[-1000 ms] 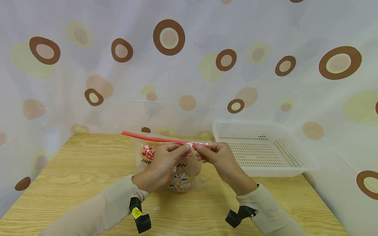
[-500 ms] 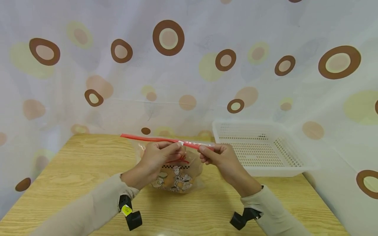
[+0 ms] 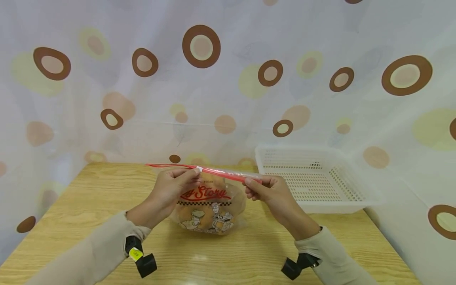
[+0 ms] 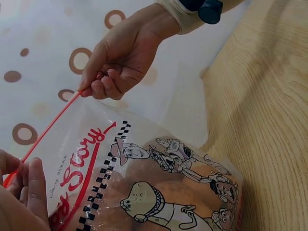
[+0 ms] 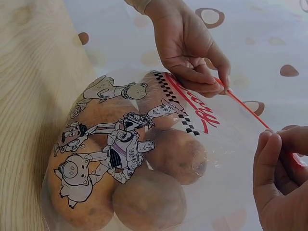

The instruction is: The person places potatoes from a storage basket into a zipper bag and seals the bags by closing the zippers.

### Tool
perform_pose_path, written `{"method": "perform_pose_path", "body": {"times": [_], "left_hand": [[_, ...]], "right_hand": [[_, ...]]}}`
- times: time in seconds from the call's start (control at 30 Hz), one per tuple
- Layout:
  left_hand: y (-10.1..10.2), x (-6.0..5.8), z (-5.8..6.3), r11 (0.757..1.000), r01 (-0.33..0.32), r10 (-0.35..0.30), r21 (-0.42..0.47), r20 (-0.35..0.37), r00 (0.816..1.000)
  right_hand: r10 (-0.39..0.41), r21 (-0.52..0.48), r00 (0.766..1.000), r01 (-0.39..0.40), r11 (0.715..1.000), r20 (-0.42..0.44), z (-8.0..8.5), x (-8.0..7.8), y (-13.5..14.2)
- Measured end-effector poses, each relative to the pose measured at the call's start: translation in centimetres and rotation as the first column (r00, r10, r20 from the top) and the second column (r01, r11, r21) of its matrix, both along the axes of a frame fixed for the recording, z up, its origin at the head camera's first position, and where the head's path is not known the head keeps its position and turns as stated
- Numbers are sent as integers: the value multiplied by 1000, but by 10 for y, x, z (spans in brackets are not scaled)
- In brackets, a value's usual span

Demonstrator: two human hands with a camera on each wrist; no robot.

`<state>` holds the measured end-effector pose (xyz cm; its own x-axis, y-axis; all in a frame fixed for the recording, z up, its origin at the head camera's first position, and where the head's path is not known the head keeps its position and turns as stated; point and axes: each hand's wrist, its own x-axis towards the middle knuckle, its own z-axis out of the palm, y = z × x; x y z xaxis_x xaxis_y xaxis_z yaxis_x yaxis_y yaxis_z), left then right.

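A clear slider zip bag (image 3: 208, 204) with a red zip strip (image 3: 224, 174), red lettering and cartoon figures stands on the table in the head view. Inside it are several round brown potatoes (image 5: 149, 199), seen through the plastic in the right wrist view. My left hand (image 3: 165, 192) pinches the strip at its small white slider (image 3: 199, 169), left of the middle. The strip's right end is pinched between thumb and fingers of my right hand (image 3: 274, 198). Between the two hands the strip runs taut; left of the slider its two red edges stand apart.
A white perforated plastic basket (image 3: 310, 206) sits on the wooden table (image 3: 89, 198) at the back right, close beyond my right hand. A curtain (image 3: 228, 91) with brown rings hangs behind the table.
My left hand has slid the white slider leftward along the red strip, away from the right hand. The right hand has shifted slightly right, still holding the end.
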<state>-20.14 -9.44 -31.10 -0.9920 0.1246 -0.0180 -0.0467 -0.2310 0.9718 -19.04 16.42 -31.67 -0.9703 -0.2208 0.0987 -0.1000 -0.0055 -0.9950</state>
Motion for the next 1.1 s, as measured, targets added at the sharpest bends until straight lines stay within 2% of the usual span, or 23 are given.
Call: {"method": "perform_pose_path", "body": {"times": [0.2, 0.4, 0.8, 1.1], "left_hand": [[-11, -1, -1, 999, -2, 3, 46, -21, 1000], [-17, 0, -1, 997, -8, 9, 77, -10, 1000], [-29, 3, 1, 998, -58, 58, 1, 52, 997], [-36, 1, 0, 997, -76, 76, 11, 57, 996]], "right_hand": [[2, -5, 1000, -2, 1000, 5, -1, 0, 1], [9, -10, 1000, -9, 1000, 6, 0, 0, 2], [8, 9, 1000, -8, 1000, 1, -2, 1, 6], [1, 14, 1000, -1, 1000, -2, -1, 0, 6]]}}
